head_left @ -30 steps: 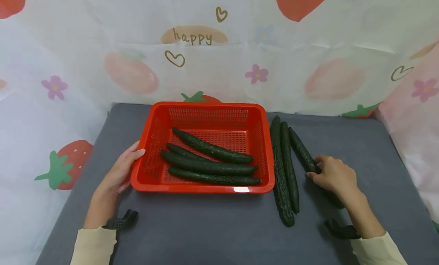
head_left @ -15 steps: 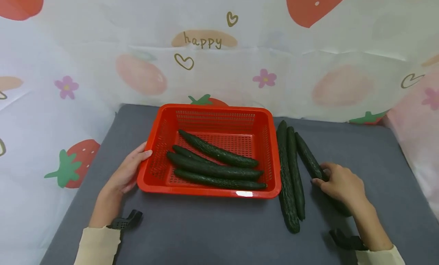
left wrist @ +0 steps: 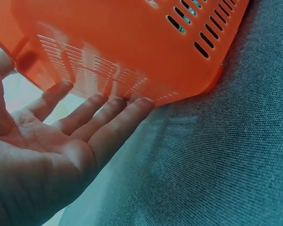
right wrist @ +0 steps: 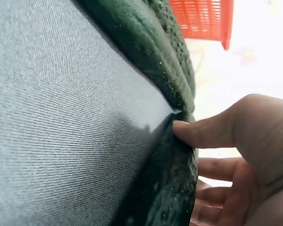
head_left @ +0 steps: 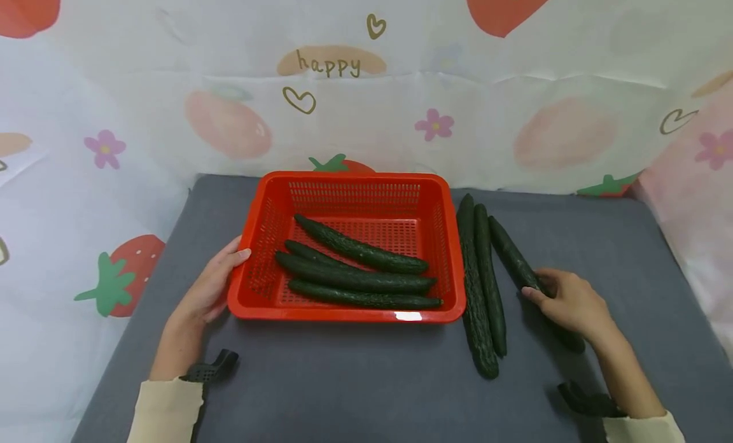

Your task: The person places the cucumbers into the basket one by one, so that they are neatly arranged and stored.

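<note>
Printed cloth [head_left: 343, 125] with strawberries, flowers and the word "happy" hangs behind a grey-covered worktop [head_left: 343, 379]. Little has changed over the last second beyond a slight sway of the head view: the red basket [head_left: 343, 314] holds the same four cucumbers [head_left: 355, 277], and the same three lie to its right, so the work seems to be at the grip rather than the carry. Of those three, two cucumbers [head_left: 474, 290] lie side by side next to the basket, while the third cucumber [head_left: 515, 258] slants away under the right hand [head_left: 572, 303]. That hand is closed on it, thumb on the near side and fingers around the far side; whether it is lifted at all, I cannot tell. The left hand [head_left: 214, 281] grips the basket's left side, thumb over the rim, fingers nearly straight against the outer wall
</note>
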A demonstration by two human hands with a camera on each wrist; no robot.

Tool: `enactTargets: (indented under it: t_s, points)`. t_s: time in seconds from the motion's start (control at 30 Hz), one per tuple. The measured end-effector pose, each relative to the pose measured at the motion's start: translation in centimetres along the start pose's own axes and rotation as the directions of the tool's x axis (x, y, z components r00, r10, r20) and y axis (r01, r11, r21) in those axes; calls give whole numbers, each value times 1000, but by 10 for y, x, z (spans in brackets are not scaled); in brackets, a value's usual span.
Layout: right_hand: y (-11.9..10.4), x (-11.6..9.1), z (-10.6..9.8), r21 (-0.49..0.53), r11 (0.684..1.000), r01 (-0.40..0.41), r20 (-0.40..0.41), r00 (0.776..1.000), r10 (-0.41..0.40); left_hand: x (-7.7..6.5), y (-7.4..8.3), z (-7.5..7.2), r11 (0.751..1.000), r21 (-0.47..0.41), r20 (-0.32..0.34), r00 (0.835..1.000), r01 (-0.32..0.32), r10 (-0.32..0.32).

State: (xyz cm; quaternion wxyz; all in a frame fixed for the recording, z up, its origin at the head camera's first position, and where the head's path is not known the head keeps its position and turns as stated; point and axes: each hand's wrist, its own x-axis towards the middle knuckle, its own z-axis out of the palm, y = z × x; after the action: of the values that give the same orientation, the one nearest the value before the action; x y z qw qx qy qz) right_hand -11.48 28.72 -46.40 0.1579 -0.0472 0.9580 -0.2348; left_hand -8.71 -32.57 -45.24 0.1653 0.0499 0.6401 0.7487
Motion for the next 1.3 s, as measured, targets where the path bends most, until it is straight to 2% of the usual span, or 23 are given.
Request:
enactTargets:
  t_s: [0.17,0.47,0.7,0.9,1.3]
  points:
    - [2,-2,-3,47,999,-7,32,999,6,-1,-1,-1,1000,4,-4,1000,-6,6]
    - [-3,-9,-8,146,989,-20,74,997,9,-2,0,1,1000,-4,-18,1000,18,-18]
    - [-8,-13,-14,228,973,-28,107,994,4,1,-1,2,1000,-3,-9,1000,16,-16]
    - [-22,-13,-19,247,969,25,59,997,-41,2,0,0,1000,11,-5,1000,-2,2]
    - [-43,-17,-22,229,964,139,-57,990,-129,-1,-1,-2,1000,-24,35,999,-16,17]
